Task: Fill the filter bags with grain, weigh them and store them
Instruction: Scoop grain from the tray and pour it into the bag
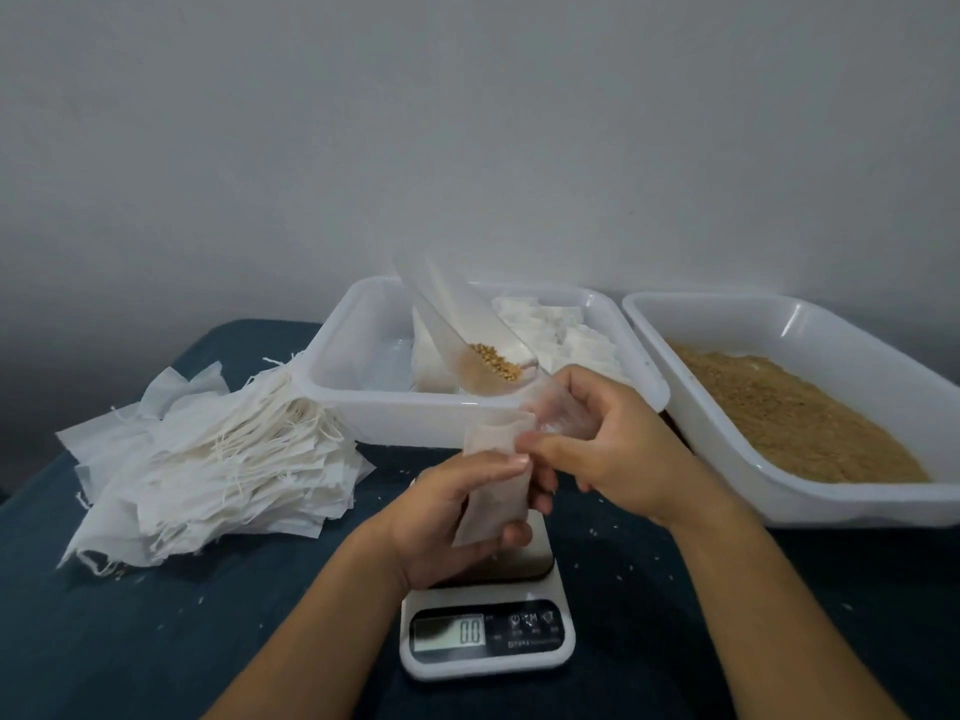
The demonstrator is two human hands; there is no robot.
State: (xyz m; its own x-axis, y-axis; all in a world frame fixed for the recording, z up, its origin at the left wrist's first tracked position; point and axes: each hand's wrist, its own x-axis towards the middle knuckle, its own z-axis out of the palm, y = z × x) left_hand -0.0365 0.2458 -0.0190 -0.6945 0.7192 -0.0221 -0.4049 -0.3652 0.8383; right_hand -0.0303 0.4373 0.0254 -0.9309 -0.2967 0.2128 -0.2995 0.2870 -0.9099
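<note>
Left hand (457,517) grips a white filter bag (493,485) upright above the digital scale (488,636). Right hand (613,449) pinches the bag's mouth while holding a clear scoop (467,335) of grain (496,362), tilted upward.

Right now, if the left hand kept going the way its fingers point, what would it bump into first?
Probably the right hand: the left hand, gripping the filter bag, points up and right towards it. Depth is unclear.
</note>
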